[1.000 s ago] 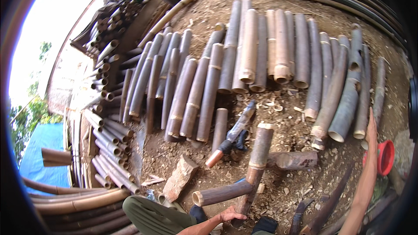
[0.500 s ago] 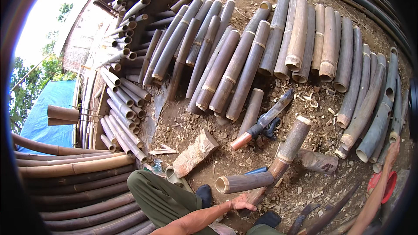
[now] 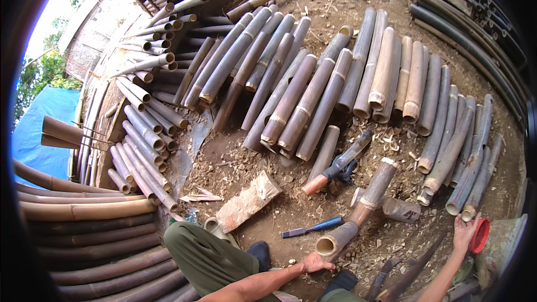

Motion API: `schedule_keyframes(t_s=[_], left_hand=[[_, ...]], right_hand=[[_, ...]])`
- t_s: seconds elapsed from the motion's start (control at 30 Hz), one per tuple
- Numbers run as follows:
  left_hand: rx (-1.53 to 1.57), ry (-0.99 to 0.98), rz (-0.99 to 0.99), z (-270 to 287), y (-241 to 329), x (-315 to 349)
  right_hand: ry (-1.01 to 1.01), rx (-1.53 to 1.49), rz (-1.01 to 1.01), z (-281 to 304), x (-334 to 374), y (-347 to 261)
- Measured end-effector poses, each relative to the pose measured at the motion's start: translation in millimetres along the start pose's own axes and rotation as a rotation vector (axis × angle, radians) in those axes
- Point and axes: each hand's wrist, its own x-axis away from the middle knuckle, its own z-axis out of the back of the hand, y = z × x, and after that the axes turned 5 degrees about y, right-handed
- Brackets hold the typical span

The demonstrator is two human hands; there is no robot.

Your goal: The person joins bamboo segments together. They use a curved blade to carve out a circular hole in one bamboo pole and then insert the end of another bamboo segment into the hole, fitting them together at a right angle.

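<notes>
My left hand (image 3: 318, 263) is closed at the near end of bamboo pieces propped across a short log (image 3: 400, 209). One is a bamboo tube (image 3: 339, 238) with its hollow end toward me; a longer bamboo piece (image 3: 377, 182) extends beyond it. How far my fingers wrap round is partly hidden. My right hand (image 3: 465, 232) reaches to the right, fingers apart, against the near end of a bamboo tube (image 3: 482, 182) in the row on the ground. Between my feet and the log lies a chisel (image 3: 313, 226) with a blue handle.
A hammer-like tool with an orange end (image 3: 315, 184) lies beyond the chisel. A pale wood block (image 3: 249, 201) sits left of it. Cut bamboo tubes (image 3: 306, 114) lie in a row ahead; stacked poles (image 3: 100, 240) flank my left. A red container (image 3: 479, 236) stands beside my right hand.
The near bamboo tube has swung from pointing left to pointing toward me, exposing the chisel. My right hand remains by the right-hand tubes, whose near ends look less jumbled. The view has shifted.
</notes>
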Motion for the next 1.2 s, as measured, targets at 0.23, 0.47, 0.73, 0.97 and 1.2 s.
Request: schedule_keyframes(t_s=[0.23, 0.47, 0.73, 0.97, 1.2], left_hand=[[-0.239, 0.197, 0.018, 3, 66, 27], [-0.613, 0.225, -0.167, 26, 101, 45], [-0.611, 0.178, -0.146, 28, 123, 44], [-0.402, 1.455, -0.688, 222, 200, -23], [-0.394, 1.067, -0.359, 360, 208, -49]], right_hand=[[0.119, 0.429, 0.129, 12, -41, -7], [-0.257, -0.077, 0.002, -24, 176, 60], [-0.063, 0.187, -0.190, 52, 178, 66], [-0.039, 0.220, -0.170, 56, 206, 81], [-0.062, 0.126, -0.139, 46, 222, 85]])
